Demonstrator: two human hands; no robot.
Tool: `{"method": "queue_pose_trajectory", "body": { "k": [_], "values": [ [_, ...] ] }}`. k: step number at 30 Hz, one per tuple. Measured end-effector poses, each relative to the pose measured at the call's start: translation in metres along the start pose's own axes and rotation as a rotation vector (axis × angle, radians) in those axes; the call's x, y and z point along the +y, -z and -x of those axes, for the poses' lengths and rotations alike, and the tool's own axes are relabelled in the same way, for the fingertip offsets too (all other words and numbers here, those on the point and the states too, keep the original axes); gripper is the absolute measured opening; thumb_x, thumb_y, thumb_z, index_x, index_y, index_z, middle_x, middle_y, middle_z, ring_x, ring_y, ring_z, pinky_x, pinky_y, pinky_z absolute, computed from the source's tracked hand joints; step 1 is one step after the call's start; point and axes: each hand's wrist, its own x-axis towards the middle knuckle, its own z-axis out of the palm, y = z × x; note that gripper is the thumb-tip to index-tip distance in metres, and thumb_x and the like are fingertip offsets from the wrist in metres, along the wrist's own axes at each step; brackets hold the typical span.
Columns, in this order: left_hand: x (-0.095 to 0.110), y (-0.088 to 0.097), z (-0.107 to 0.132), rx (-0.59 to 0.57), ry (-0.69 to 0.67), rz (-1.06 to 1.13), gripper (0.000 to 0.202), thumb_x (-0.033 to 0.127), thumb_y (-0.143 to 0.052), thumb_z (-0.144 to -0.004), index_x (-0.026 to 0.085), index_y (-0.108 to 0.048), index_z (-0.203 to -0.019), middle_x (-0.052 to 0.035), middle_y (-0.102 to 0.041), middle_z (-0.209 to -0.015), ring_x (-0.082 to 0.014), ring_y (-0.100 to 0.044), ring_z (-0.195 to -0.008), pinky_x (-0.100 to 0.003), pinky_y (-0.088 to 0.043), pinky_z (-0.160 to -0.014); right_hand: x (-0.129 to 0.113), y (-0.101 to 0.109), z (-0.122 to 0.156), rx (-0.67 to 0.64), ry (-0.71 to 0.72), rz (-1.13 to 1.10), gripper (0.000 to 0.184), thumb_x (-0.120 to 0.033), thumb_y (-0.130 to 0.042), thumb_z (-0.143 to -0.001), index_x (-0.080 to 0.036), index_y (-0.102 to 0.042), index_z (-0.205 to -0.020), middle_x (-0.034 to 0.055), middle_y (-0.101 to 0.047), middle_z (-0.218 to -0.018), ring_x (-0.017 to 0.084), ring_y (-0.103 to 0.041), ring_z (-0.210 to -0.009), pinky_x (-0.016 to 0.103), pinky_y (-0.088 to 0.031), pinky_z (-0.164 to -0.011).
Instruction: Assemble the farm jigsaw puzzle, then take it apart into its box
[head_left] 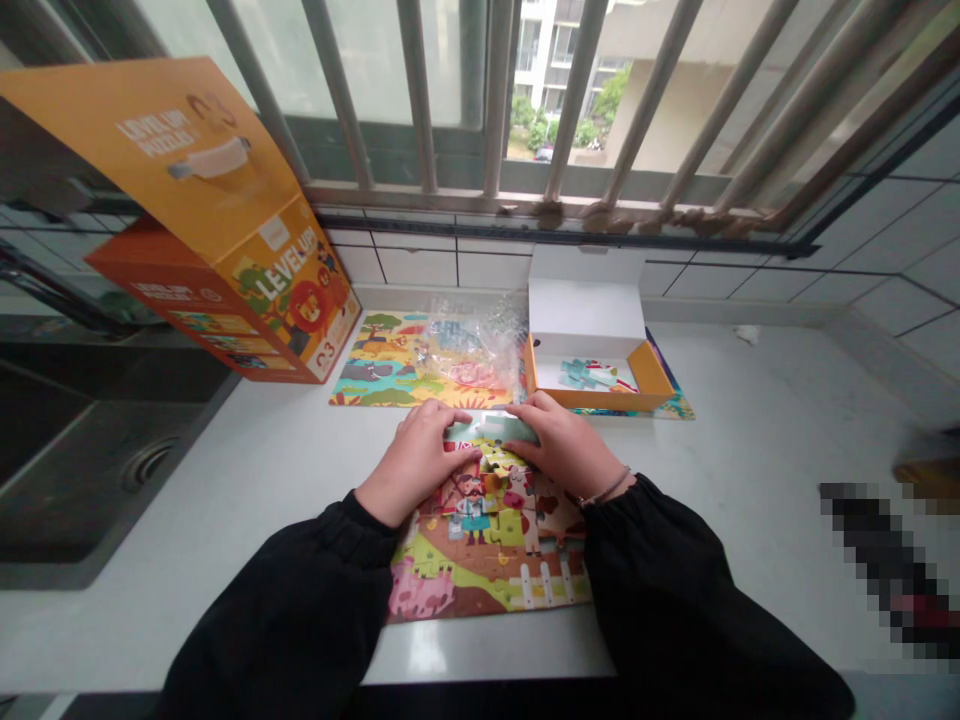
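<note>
A farm-scene jigsaw puzzle point(491, 560) lies on the white counter point(750, 440) right in front of me. My left hand point(416, 460) and my right hand point(566, 450) rest on its far edge. Both have their fingers curled and pressed down on a strip of joined green pieces point(491, 430) between them. Black sleeves cover both arms. Beyond the hands lies a second picture board point(390, 365) with a clear plastic bag point(469, 345) on it.
A small open orange box point(596, 375) with several loose pieces stands behind my right hand. A big orange puzzle carton point(225, 230) stands at the back left. A dark sink point(90, 450) lies to the left. A barred window runs along the back.
</note>
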Motion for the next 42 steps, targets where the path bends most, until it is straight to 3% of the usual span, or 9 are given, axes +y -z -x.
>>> {"method": "queue_pose_trajectory", "body": {
  "k": [9,13,22,27,32,34,37,40,42],
  "values": [
    [-0.003,-0.002,0.001,0.007,-0.080,-0.040,0.056,0.044,-0.092,-0.084,0.023,-0.073,-0.132,-0.0098,-0.066,-0.127,-0.0325,-0.062,-0.122,-0.049,-0.052,-0.108,-0.005,0.001,0.001,0.028,0.009,0.005,0.032,-0.035,-0.085,-0.096,-0.024,-0.076,-0.125,0.0073,-0.068,-0.120,0.022,-0.070,-0.096,0.034,-0.056,-0.082],
    [-0.003,-0.002,0.001,-0.026,-0.086,-0.035,0.050,0.043,-0.092,-0.084,0.023,-0.073,-0.126,-0.0086,-0.066,-0.122,-0.0325,-0.063,-0.120,-0.048,-0.052,-0.104,-0.009,0.004,0.000,0.037,0.029,-0.029,0.011,-0.027,-0.081,-0.099,-0.024,-0.075,-0.108,0.0046,-0.067,-0.111,0.020,-0.068,-0.094,0.031,-0.052,-0.079],
    [0.002,0.001,0.001,0.000,-0.023,0.053,0.026,0.034,-0.085,-0.087,0.022,-0.066,-0.101,-0.0049,-0.072,-0.105,-0.0275,-0.067,-0.098,-0.040,-0.051,-0.085,-0.011,0.013,0.000,0.419,0.067,-0.203,0.007,-0.028,-0.069,-0.106,-0.023,-0.072,-0.102,0.0019,-0.067,-0.087,0.019,-0.063,-0.081,0.033,-0.053,-0.077],
    [0.004,0.002,0.002,-0.011,-0.019,0.083,0.028,0.033,-0.080,-0.092,0.023,-0.072,-0.116,-0.0059,-0.076,-0.107,-0.0268,-0.069,-0.097,-0.040,-0.051,-0.085,-0.005,0.023,0.000,0.688,-0.085,-0.164,0.016,-0.033,-0.064,-0.106,-0.022,-0.074,-0.114,0.0084,-0.075,-0.105,0.024,-0.071,-0.096,0.043,-0.061,-0.091],
    [0.008,0.003,0.004,-0.042,-0.114,0.030,0.036,0.054,-0.078,-0.097,0.023,-0.075,-0.114,-0.0083,-0.076,-0.112,-0.0290,-0.069,-0.104,-0.044,-0.053,-0.093,0.000,0.025,0.000,0.728,-0.159,-0.262,0.036,-0.036,-0.062,-0.107,-0.019,-0.068,-0.137,0.0166,-0.067,-0.138,0.020,-0.076,-0.093,0.037,-0.066,-0.074],
    [0.011,0.003,0.006,-0.088,-0.179,0.017,0.053,0.065,-0.085,-0.088,0.025,-0.075,-0.121,-0.0093,-0.074,-0.123,-0.0315,-0.068,-0.116,-0.047,-0.052,-0.102,-0.001,0.024,0.002,0.677,-0.092,-0.252,0.032,-0.036,-0.064,-0.107,-0.019,-0.070,-0.134,0.0136,-0.072,-0.128,0.018,-0.073,-0.085,0.036,-0.065,-0.075],
    [0.013,0.003,0.011,-0.174,-0.261,0.010,0.080,0.069,-0.097,-0.071,0.030,-0.072,-0.135,-0.0104,-0.069,-0.141,-0.0362,-0.062,-0.132,-0.051,-0.049,-0.113,-0.003,0.023,0.005,0.329,0.081,-0.288,0.028,-0.042,-0.071,-0.106,-0.023,-0.073,-0.127,0.0055,-0.076,-0.105,0.018,-0.071,-0.083,0.036,-0.063,-0.080],
    [0.010,0.002,0.016,-0.254,-0.330,-0.009,0.096,0.069,-0.101,-0.062,0.033,-0.067,-0.144,-0.0121,-0.062,-0.154,-0.0402,-0.056,-0.142,-0.055,-0.046,-0.117,-0.006,0.022,0.007,-0.067,0.214,-0.273,0.050,-0.051,-0.089,-0.092,-0.025,-0.072,-0.132,0.0083,-0.076,-0.121,0.025,-0.073,-0.110,0.042,-0.061,-0.097],
    [0.007,0.001,0.019,-0.283,-0.358,-0.039,0.103,0.067,-0.103,-0.060,0.034,-0.063,-0.149,-0.0130,-0.059,-0.159,-0.0422,-0.053,-0.146,-0.057,-0.043,-0.120,-0.009,0.020,0.010,-0.190,0.243,-0.204,0.078,-0.056,-0.100,-0.076,-0.027,-0.068,-0.141,0.0118,-0.072,-0.137,0.033,-0.068,-0.127,0.051,-0.056,-0.110]
  ]
}}
